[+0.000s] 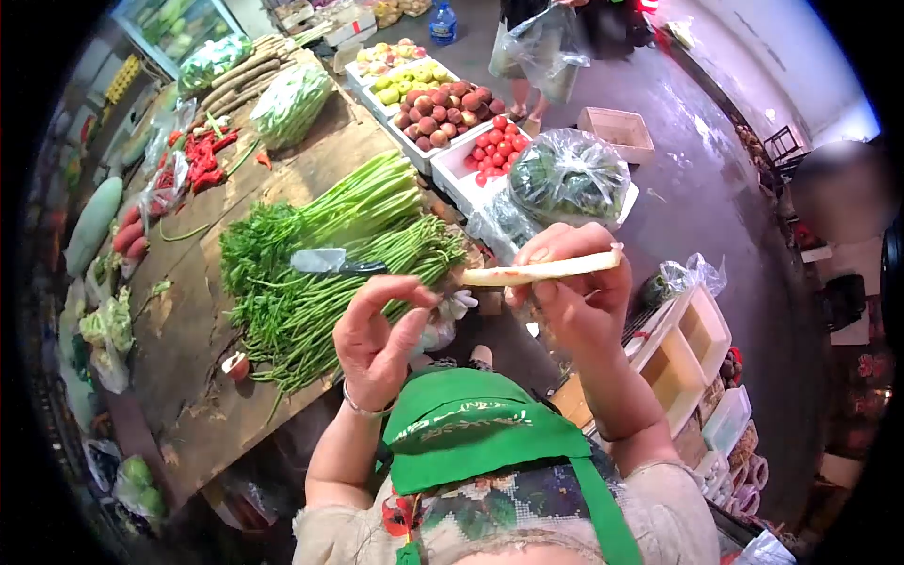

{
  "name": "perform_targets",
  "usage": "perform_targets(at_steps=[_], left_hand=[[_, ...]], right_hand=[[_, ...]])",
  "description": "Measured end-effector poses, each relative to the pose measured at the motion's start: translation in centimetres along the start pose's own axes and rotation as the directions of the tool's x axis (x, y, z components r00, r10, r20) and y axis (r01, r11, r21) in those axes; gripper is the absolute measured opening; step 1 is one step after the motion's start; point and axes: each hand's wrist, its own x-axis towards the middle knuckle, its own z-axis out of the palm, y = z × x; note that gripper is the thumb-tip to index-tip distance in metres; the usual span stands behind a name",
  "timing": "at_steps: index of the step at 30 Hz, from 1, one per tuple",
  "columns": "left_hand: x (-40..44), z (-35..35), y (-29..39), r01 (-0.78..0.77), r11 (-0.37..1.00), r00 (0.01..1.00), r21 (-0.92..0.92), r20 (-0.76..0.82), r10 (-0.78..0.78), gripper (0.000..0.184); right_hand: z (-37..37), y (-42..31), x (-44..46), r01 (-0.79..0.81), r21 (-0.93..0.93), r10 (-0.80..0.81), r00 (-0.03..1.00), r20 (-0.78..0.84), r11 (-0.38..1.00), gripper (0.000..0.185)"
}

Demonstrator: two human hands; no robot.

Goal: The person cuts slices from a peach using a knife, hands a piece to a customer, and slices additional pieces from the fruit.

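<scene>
My right hand (582, 282) holds a long, pale cream stalk-like piece (541, 272) between thumb and fingers, level in front of my chest. What kind of vegetable it is, I cannot make out. My left hand (384, 334) is just left of the piece's free end, fingers curled but apart, with nothing seen in it. Beyond it a knife (330, 263) with a dark handle lies across bunches of thin green stalks (330, 311) on the wooden table (179, 377). Leafy celery-like greens (348, 202) spread behind the knife.
White crates of peaches (438, 118), green fruit (407, 83) and tomatoes (494, 151) stand past the table. A bagged heap of greens (570, 174) sits beside them. Red peppers (205, 160) and a pale gourd (94, 218) lie at the left. A person holds a plastic bag (546, 47) ahead.
</scene>
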Motion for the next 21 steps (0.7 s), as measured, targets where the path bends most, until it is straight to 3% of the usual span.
perform_targets(at_steps=[3, 6, 9, 11, 12, 14, 16, 18, 20, 21], left_hand=[[2.2, 3.0, 3.3, -0.082, 0.99, 0.991, -0.112, 0.097, 0.093, 0.025], [2.8, 3.7, 2.5, -0.103, 0.984, 0.966, -0.143, 0.221, 0.133, 0.026], [2.5, 4.4, 2.6, -0.04, 0.979, 0.971, -0.202, 0.225, 0.086, 0.024], [2.3, 4.7, 2.9, -0.016, 0.978, 0.968, -0.206, 0.241, 0.067, 0.024], [2.4, 4.9, 3.0, -0.067, 0.982, 0.971, -0.174, 0.215, 0.104, 0.025], [2.3, 5.0, 3.3, -0.108, 0.984, 0.973, -0.138, 0.19, 0.134, 0.026], [2.6, 4.7, 3.6, -0.317, 0.947, 0.919, 0.045, 0.259, 0.296, 0.03], [2.8, 5.0, 4.0, -0.379, 0.921, 0.905, 0.086, 0.242, 0.35, 0.03], [2.9, 5.2, 5.3, -0.468, 0.883, 0.847, 0.042, 0.304, 0.435, 0.028], [3.3, 4.5, 6.0, -0.523, 0.85, 0.782, 0.055, 0.428, 0.453, 0.024]], right_hand=[[-0.1, 0.2, -0.4, 0.003, 0.006, -0.003, 1.0, -0.004, 1.0, 0.026], [-0.7, 0.1, -0.8, 0.026, 0.033, -0.028, 0.999, 0.036, 0.999, 0.026], [-0.9, -0.3, -1.3, 0.036, 0.046, -0.038, 0.999, 0.038, 0.998, 0.029], [-0.6, -1.2, -1.7, -0.051, -0.051, 0.049, 0.998, -0.045, 0.997, 0.036], [-0.5, -2.0, -1.6, -0.048, -0.05, 0.046, 0.998, -0.048, 0.998, 0.036], [-0.6, -3.7, -1.7, -0.051, -0.223, 0.033, 0.996, -0.084, 0.974, 0.043], [-1.6, -4.3, -2.2, 0.078, -0.311, -0.088, 0.996, -0.017, 0.947, 0.041], [-1.1, -5.3, -1.8, 0.144, -0.298, -0.145, 0.989, 0.019, 0.944, 0.035], [0.0, -6.3, -1.6, 0.238, -0.428, -0.25, 0.968, 0.028, 0.872, 0.027], [0.3, -6.4, -1.7, 0.276, -0.352, -0.283, 0.959, 0.032, 0.894, 0.024]])
